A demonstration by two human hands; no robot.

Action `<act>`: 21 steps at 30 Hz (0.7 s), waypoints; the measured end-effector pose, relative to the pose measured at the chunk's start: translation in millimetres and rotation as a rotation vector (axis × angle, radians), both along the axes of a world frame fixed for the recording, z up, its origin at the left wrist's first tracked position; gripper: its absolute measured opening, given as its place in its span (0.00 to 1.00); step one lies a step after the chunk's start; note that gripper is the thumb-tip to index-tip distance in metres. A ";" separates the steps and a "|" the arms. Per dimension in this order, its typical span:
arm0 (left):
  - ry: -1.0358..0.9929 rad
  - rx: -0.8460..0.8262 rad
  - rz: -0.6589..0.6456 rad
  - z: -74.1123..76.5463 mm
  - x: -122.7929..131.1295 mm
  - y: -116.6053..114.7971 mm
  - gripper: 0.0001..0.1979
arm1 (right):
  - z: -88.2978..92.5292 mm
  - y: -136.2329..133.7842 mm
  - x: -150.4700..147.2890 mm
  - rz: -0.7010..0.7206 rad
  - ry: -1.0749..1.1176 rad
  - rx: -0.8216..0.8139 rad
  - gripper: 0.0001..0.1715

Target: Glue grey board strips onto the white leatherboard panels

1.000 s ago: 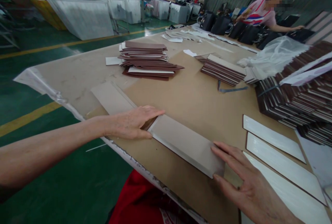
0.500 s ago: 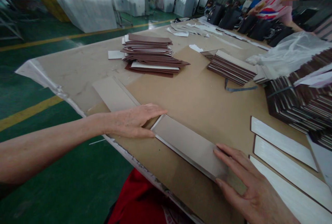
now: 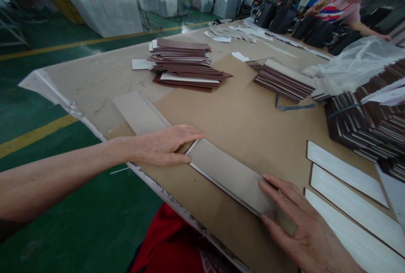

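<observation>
Both ends covered here: the left hand (image 3: 166,146) spans one end of the grey strip (image 3: 229,174), thumb and fingers spread to its corners, while the right hand (image 3: 299,222) holds across the other, probably to keep it flat and square. A second strip (image 3: 139,112) pokes out beyond the left hand, and white panels (image 3: 348,193) lie side by side near the right, perhaps for easy reach. Beneath both hands, a tan-covered counter (image 3: 228,112); past the left forearm, green floor (image 3: 79,209), with big pale bins (image 3: 101,7) farther out
</observation>
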State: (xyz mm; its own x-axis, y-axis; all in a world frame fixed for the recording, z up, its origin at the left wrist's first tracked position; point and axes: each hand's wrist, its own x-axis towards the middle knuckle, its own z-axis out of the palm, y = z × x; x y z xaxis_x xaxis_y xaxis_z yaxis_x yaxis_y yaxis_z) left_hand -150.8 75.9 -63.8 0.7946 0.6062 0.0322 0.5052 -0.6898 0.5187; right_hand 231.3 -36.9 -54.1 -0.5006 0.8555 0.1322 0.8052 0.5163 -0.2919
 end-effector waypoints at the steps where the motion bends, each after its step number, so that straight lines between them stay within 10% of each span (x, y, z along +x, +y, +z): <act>1: -0.001 0.000 0.001 -0.1 0.2 0.1 0.32 | -0.5 0.4 -0.3 0.001 -0.002 -0.002 0.26; 21: 0.058 -0.018 -0.007 -3.0 1.0 2.7 0.26 | 0.8 3.9 -6.3 0.047 0.007 -0.102 0.27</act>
State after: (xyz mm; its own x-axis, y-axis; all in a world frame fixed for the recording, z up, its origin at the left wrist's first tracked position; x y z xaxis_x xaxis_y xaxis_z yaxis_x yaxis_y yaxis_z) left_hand -149.8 78.6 -66.9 0.7989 0.6009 -0.0255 0.5304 -0.6839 0.5010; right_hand 225.0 -33.0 -53.3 -0.5394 0.8406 0.0495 0.7786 0.5203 -0.3508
